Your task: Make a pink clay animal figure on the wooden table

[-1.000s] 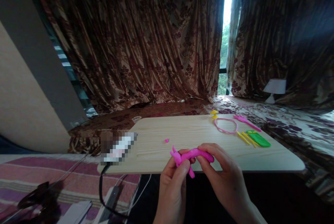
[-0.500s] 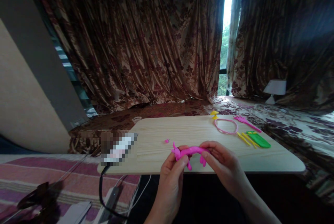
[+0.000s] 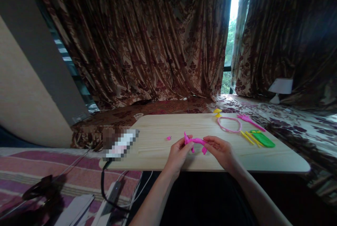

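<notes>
Between my two hands a pink modelling-clay animal figure (image 3: 198,141) is held up over the near part of the table. It has a long arched body, a pointed upright piece at its left end, and short legs hanging down. My left hand (image 3: 179,150) pinches the left end, near the head. With thumb and fingers closed, my right hand (image 3: 219,149) grips the right end. A small pink lump (image 3: 169,138) lies on the tabletop beyond my left hand. Parts of the figure are hidden behind my fingertips.
On the pale wooden table (image 3: 158,124), a pink ring (image 3: 229,124), a pink hand-shaped stick (image 3: 251,122), yellow sticks (image 3: 248,138), a green flat piece (image 3: 263,139) and a yellow piece (image 3: 217,113) lie toward the right. A blurred-out object (image 3: 121,144) lies at the left edge.
Both hands have moved away from me with the pink figure, farther over the table. The figure's left end has shifted right, and the view has tilted slightly.
</notes>
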`<state>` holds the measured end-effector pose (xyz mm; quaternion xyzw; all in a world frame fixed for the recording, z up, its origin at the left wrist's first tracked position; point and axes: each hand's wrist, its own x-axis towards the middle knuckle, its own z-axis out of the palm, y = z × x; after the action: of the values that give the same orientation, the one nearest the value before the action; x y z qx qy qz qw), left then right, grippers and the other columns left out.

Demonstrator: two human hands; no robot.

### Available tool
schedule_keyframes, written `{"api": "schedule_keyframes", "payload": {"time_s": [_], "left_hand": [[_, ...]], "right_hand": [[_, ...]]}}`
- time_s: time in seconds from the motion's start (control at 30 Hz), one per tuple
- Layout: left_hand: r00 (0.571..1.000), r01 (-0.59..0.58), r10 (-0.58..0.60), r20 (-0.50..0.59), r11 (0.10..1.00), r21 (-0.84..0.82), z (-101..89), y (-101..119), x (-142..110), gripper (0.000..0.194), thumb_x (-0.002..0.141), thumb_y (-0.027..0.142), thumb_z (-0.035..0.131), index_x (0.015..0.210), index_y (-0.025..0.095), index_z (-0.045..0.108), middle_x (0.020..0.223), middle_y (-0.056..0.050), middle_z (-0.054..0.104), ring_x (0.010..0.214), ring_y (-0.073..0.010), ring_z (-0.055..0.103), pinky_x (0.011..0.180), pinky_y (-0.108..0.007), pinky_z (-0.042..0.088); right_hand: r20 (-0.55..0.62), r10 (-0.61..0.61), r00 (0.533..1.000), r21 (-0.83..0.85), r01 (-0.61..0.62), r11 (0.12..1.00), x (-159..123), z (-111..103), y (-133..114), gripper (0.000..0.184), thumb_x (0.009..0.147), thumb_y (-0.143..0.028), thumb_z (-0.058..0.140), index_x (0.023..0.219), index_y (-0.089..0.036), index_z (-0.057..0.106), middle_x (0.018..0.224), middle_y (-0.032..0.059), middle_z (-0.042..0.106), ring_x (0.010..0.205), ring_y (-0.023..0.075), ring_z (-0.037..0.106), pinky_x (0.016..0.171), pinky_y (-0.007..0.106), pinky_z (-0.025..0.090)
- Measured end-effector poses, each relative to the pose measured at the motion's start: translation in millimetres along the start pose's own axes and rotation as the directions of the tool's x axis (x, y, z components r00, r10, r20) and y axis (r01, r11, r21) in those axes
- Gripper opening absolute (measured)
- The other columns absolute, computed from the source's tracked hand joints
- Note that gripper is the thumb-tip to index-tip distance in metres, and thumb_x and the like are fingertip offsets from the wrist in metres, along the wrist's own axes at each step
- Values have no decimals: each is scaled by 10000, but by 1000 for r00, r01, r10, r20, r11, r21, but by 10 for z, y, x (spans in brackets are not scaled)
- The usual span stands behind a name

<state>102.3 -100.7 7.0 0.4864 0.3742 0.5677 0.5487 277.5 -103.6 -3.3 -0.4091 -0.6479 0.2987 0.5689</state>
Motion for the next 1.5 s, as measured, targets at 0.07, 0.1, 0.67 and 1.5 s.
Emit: {"api": "schedule_keyframes", "payload": {"time_s": [0.07,0.1,0.67,1.5], "left_hand": [[1000,-1,0,-16,1000,-8,-5,19,-32,339,692,311,726,1004,177,713,914,-51,706,804,-153,593,745,-243,422],[999,1,-1,-32,1000,-15,-12,19,-54,328,698,319,720,994,179,714,939,-56,706,840,-164,598,750,-246,427],[989,93,-114,-92,973,-209,55,-77,-196,218,729,280,682,891,134,689,769,-53,690,678,-134,638,698,-286,508],[952,-290,307,6,891,349,187,62,-465,188,836,286,572,937,200,706,903,-59,705,847,-208,627,777,-293,463]], "right_hand": [[-16,-6,1000,3,6,1000,0,2,5,279,793,-393,638,929,-152,670,828,76,733,733,207,696,689,340,576],[-32,-10,999,-1,10,1000,0,3,4,281,798,-397,630,929,-151,666,827,78,733,728,206,696,683,339,577],[-132,-240,962,-239,204,949,-134,109,-310,122,820,-243,596,909,-197,665,852,42,674,809,188,614,735,327,505],[-7,-128,992,-95,127,987,-189,125,-489,196,880,-271,508,992,-188,646,950,66,684,857,186,652,751,315,553]]}}
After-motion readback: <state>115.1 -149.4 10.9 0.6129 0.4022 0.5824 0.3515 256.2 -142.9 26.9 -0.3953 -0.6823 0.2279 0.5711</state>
